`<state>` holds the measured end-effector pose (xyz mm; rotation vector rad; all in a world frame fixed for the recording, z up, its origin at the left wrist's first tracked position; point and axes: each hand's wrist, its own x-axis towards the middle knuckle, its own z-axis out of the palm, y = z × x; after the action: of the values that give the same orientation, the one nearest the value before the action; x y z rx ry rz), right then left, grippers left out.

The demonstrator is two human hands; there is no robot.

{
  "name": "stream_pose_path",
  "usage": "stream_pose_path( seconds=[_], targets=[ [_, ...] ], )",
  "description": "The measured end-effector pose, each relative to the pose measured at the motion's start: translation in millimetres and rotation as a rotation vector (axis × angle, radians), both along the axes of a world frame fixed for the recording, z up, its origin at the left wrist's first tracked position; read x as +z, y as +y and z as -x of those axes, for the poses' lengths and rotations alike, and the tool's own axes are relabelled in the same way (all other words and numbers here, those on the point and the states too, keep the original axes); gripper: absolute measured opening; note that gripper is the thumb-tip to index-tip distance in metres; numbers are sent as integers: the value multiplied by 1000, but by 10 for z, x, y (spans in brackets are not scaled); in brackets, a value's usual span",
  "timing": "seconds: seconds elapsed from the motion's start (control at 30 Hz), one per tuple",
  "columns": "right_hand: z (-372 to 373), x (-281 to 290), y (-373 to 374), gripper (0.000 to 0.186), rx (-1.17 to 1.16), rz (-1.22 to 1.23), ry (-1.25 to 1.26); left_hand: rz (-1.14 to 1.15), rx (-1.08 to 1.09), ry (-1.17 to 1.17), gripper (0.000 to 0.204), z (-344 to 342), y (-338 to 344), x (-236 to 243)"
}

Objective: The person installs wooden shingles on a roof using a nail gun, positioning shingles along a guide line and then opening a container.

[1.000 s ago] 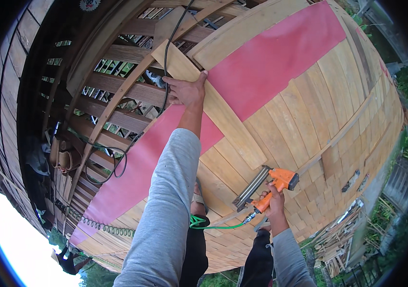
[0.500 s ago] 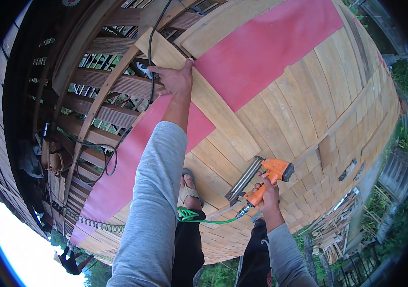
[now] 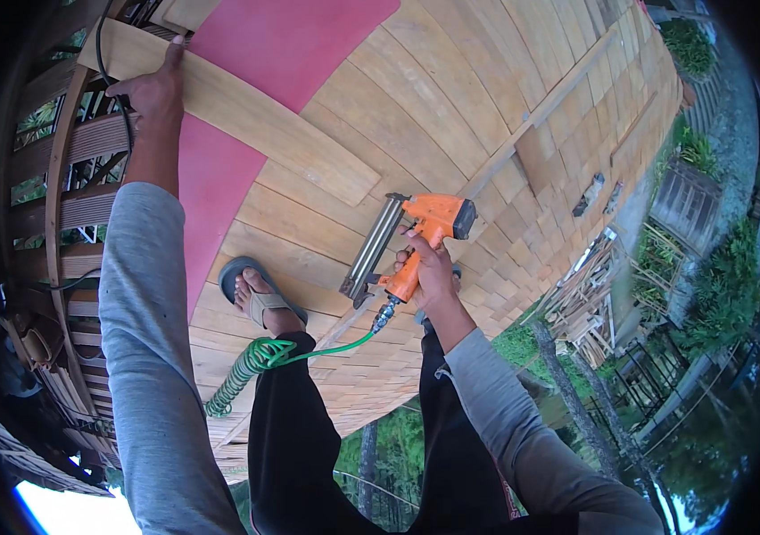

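Observation:
My left hand (image 3: 150,94) holds a pale wooden plank (image 3: 255,111) near its upper end, thumb along one edge, beside a black cable (image 3: 99,55). The plank lies diagonally across pink sheeting (image 3: 219,178) and pale wooden shingles (image 3: 451,89). My right hand (image 3: 429,272) grips the handle of an orange nail gun (image 3: 438,214) with a long metal magazine, lying over the shingles just below the plank's lower end. A coiled green air hose (image 3: 251,370) runs from the gun past my sandalled left foot (image 3: 255,294).
Open roof battens (image 3: 54,214) with gaps are at the left. The shingled roof curves down to an edge at the right, with a woodpile (image 3: 585,308), trees (image 3: 367,464) and a path (image 3: 728,178) below. A narrow batten (image 3: 514,143) crosses the shingles.
The view has swung, so the plank, pink sheeting and both arms sit further left in the picture and more of my legs shows. Both hands keep their holds.

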<state>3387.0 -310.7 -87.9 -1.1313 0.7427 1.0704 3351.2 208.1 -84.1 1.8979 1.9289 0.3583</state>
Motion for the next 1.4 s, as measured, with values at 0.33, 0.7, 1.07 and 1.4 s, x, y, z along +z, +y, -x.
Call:
stream_pose_path(
  seconds=[0.33, 0.7, 1.07, 1.4],
  targets=[
    [-19, 41, 96, 35, 24, -61, 4, -50, 68, 28, 167, -85, -104, 126],
    [71, 17, 96, 37, 34, 24, -27, -33, 132, -217, 154, -177, -450, 318],
    [51, -87, 70, 41, 57, 42, -43, -13, 127, -273, 150, -258, -501, 230],
    [107, -64, 111, 42, 64, 62, -64, -45, 130, -245, 149, -259, -524, 255]
  ],
)
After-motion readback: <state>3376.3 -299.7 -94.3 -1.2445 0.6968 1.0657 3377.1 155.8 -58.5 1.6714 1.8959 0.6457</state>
